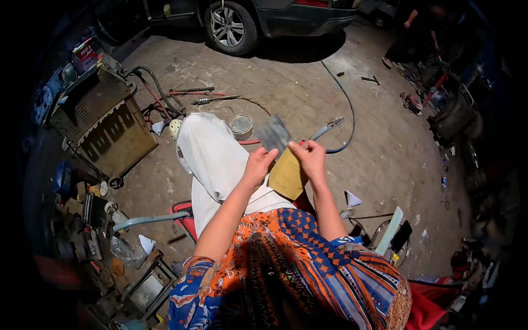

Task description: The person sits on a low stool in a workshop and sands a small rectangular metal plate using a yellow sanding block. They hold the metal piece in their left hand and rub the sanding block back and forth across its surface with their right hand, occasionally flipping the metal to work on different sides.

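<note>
Above my lap, both hands pinch one folded sheet of what looks like sandpaper, grey on the far part and yellow point(287, 177) on the near part. My left hand point(259, 166) is closed on its left edge, thumb on top. Closed too is my right hand point(310, 159), with thumb and fingers meeting at the fold on the right side. The fingers under the sheet are partly hidden. Just beyond my left knee, a round tin point(241, 125) stands on the floor.
A welder-like metal machine point(113, 124) on wheels stands at left, with cables beside it. A hose point(352, 118) curves across the floor toward a parked car point(297, 19). Tools and scrap point(91, 220) lie at left; more clutter lines the right. Another person point(421, 33) is far right.
</note>
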A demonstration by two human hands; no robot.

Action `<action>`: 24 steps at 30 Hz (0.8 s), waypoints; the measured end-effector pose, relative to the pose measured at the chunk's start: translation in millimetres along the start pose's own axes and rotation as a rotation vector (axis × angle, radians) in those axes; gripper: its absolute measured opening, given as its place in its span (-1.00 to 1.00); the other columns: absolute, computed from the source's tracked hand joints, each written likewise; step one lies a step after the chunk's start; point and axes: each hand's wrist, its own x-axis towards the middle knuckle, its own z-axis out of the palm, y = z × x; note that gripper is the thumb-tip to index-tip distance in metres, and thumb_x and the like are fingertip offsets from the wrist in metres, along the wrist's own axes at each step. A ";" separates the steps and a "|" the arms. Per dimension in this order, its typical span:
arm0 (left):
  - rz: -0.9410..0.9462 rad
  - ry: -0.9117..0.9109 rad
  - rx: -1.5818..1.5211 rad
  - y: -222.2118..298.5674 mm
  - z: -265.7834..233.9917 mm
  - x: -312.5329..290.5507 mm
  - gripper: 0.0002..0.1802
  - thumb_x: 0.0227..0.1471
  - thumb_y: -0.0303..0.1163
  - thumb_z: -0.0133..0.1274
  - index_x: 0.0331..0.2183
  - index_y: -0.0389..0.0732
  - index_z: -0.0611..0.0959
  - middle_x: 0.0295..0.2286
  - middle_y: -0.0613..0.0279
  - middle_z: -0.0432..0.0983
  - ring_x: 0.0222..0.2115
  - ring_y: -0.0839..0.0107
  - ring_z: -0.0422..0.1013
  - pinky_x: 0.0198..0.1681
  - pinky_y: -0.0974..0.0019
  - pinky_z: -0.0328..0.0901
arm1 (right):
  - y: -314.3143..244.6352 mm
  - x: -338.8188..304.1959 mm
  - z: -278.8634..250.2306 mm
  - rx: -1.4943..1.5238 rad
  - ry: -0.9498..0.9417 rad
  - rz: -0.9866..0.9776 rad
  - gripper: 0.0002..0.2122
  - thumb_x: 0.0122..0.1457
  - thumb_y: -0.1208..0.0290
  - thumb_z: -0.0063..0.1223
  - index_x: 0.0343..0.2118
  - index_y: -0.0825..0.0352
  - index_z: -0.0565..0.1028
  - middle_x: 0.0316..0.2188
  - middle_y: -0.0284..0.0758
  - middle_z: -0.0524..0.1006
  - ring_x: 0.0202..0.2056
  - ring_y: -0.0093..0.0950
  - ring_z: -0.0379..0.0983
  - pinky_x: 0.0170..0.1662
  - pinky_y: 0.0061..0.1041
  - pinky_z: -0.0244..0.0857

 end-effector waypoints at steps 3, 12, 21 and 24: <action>0.013 0.008 0.015 -0.7 -2.6 -0.8 -0.79 0.18 -0.34 0.07 -0.31 -0.31 0.59 -0.44 0.32 0.54 -0.46 0.63 0.41 -0.40 0.48 0.32 | -4.3 -5.4 9.2 0.009 -0.072 0.039 -0.61 -0.09 0.26 0.40 -0.70 0.37 0.37 -0.72 -0.47 0.37 -0.63 -0.70 0.23 -0.59 -0.57 0.15; -0.017 -0.072 -0.020 5.9 -2.3 -5.0 -0.72 0.23 -0.34 -0.04 -0.10 -0.31 0.52 -0.29 0.29 0.55 -0.35 0.61 0.45 -0.30 0.49 0.34 | 1.8 8.3 -11.9 0.048 -0.026 0.082 -0.62 -0.01 0.26 0.35 -0.69 0.30 0.34 -0.71 -0.53 0.34 -0.61 -0.73 0.18 -0.57 -0.63 0.07; -0.021 0.001 0.108 13.3 7.2 -10.2 -0.72 0.25 -0.31 -0.11 -0.06 -0.22 0.47 -0.43 0.38 0.47 -0.57 0.64 0.35 -0.54 0.55 0.23 | -23.8 0.2 -27.9 0.361 -0.271 0.274 -0.74 0.08 0.32 0.28 -0.55 0.31 0.41 -0.64 -0.45 0.45 -0.63 -0.67 0.34 -0.55 -0.65 0.23; -0.076 -0.051 0.095 20.5 7.8 -11.3 -0.76 0.22 -0.26 -0.03 -0.20 -0.21 0.55 -0.50 0.43 0.43 -0.65 0.70 0.28 -0.62 0.60 0.15 | 6.9 3.8 -16.3 0.150 -0.321 0.111 -0.72 -0.01 0.33 0.35 -0.51 0.35 0.43 -0.60 -0.42 0.49 -0.57 -0.67 0.38 -0.49 -0.64 0.28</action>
